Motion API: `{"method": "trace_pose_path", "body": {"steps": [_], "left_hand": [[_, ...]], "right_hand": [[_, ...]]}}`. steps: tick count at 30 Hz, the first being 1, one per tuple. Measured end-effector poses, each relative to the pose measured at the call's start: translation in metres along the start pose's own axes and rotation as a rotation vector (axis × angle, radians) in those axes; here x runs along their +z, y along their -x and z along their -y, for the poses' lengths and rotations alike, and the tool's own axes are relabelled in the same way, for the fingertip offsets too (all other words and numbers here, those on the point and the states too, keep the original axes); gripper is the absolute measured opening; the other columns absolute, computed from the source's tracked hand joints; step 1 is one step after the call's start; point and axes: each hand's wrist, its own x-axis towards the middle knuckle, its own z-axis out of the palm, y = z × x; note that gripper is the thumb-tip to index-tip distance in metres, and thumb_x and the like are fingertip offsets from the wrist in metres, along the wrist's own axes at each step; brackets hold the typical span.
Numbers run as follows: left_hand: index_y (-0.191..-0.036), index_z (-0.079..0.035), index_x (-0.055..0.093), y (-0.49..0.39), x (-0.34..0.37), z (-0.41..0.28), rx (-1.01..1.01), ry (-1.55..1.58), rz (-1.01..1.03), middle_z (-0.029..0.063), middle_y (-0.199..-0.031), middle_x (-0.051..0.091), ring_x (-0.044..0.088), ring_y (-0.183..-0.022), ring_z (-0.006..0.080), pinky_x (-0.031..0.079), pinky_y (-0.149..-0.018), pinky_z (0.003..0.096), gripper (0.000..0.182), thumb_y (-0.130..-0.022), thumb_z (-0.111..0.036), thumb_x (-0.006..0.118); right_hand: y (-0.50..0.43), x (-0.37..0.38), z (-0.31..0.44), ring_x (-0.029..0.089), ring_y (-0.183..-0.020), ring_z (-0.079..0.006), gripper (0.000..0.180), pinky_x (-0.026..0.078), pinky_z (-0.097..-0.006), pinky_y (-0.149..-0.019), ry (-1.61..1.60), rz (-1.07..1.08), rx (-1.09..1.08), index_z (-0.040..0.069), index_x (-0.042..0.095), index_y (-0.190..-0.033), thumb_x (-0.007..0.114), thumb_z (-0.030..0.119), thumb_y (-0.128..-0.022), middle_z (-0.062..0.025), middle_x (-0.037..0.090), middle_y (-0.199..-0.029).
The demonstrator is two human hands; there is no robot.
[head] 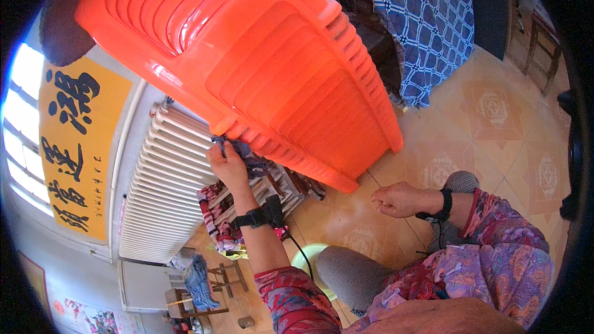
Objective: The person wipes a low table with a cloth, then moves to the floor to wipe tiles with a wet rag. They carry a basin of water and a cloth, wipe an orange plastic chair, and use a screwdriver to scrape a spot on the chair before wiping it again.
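Observation:
A tall stack of orange-red plastic chairs (297, 79) fills the upper middle of the view. At the stack's left edge my left hand (228, 166) pinches a dark blue-grey cloth (241, 147); part of the cloth runs behind the fingers and down beside the chairs. My right hand (400, 199) hangs above the tiled floor, below the foot of the stack and apart from it. Its fingers are curled in, and nothing shows in them. A black strap circles each wrist, and a black cable hangs from the left one.
Left of the stack stands a white radiator (171, 181). Wooden furniture (274, 185) with knitted fabric is beneath my left hand. A pale green basin (306, 253) sits by my knee. Blue patterned cloth (427, 23) drapes at upper right. A wooden stool (178, 299) holds blue clothing.

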Motion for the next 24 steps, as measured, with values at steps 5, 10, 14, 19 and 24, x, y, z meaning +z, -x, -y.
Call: {"method": "trace_pose_path", "body": {"steps": [5, 10, 14, 19, 24], "left_hand": [[-0.092, 0.004, 0.058, 0.013, 0.002, -0.024, 0.132, -0.14, -0.001, 0.0158, -0.09, 0.051, 0.054, -0.08, 0.0325, 0.045, -0.07, 0.0392, 0.017, -0.088, -0.012, 0.058], [-0.107, 0.003, 0.06, 0.02, 0.018, -0.039, 0.305, -0.247, -0.047, 0.019, -0.092, 0.055, 0.058, -0.084, 0.0396, 0.049, -0.069, 0.0426, 0.025, -0.088, -0.013, 0.056], [-0.122, 0.0, 0.057, 0.024, 0.027, -0.04, 0.296, -0.323, -0.053, 0.0176, -0.098, 0.058, 0.061, -0.085, 0.039, 0.051, -0.069, 0.0442, 0.039, -0.086, -0.014, 0.056], [-0.129, -0.007, 0.053, 0.015, 0.003, -0.03, 0.289, -0.559, 0.159, 0.0157, -0.098, 0.06, 0.063, -0.084, 0.0363, 0.052, -0.066, 0.0463, 0.046, -0.083, -0.012, 0.054], [-0.13, -0.011, 0.053, 0.013, 0.002, -0.036, 0.209, -0.677, 0.235, 0.0149, -0.095, 0.062, 0.064, -0.08, 0.0368, 0.052, -0.062, 0.0474, 0.047, -0.083, -0.012, 0.053]], "right_hand": [[-0.002, 0.003, 0.005, 0.064, -0.088, -0.0367, 0.033, 0.05, -0.0488, -0.073, 0.033, 0.058, 0.048, 0.005, 0.058, -0.112, 0.057, 0.025, -0.087, -0.0159, 0.064, -0.097], [-0.004, 0.01, 0.01, 0.065, -0.085, -0.0321, 0.034, 0.051, -0.0428, -0.07, 0.042, 0.02, -0.031, 0.004, 0.059, -0.113, 0.06, 0.023, -0.086, -0.0138, 0.064, -0.094], [-0.007, 0.014, 0.009, 0.063, -0.092, -0.0364, 0.034, 0.05, -0.0489, -0.076, 0.043, 0.112, 0.049, 0.007, 0.058, -0.116, 0.057, 0.024, -0.086, -0.0165, 0.063, -0.102], [-0.008, 0.014, 0.003, 0.063, -0.089, -0.038, 0.025, 0.049, -0.0508, -0.072, 0.113, 0.086, 0.038, 0.006, 0.058, -0.102, 0.056, 0.023, -0.084, -0.0167, 0.063, -0.097], [0.001, 0.008, -0.001, 0.062, -0.088, -0.0394, 0.02, 0.049, -0.0525, -0.071, 0.133, -0.006, 0.045, 0.005, 0.057, -0.093, 0.056, 0.023, -0.084, -0.0177, 0.063, -0.093]]}}
